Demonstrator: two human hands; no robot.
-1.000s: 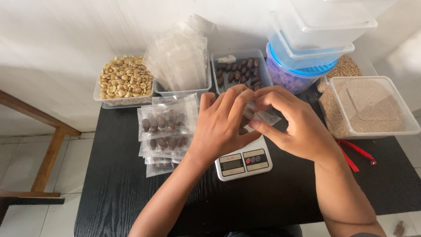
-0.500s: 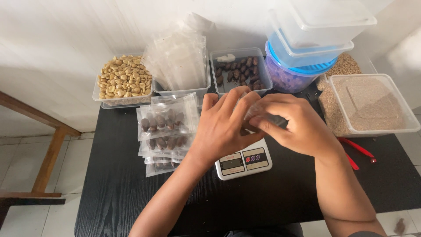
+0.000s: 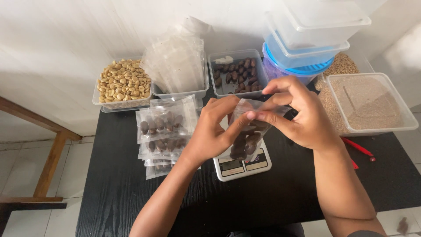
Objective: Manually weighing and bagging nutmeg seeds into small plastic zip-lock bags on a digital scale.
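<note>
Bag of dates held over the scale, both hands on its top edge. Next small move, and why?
Probably press the top edge shut along its length. The left hand and right hand both pinch the clear bag at its mouth, it already holds dark dates and hangs just above the scale. Filled bags lie stacked to the left, so this one likely joins them afterwards.
</note>
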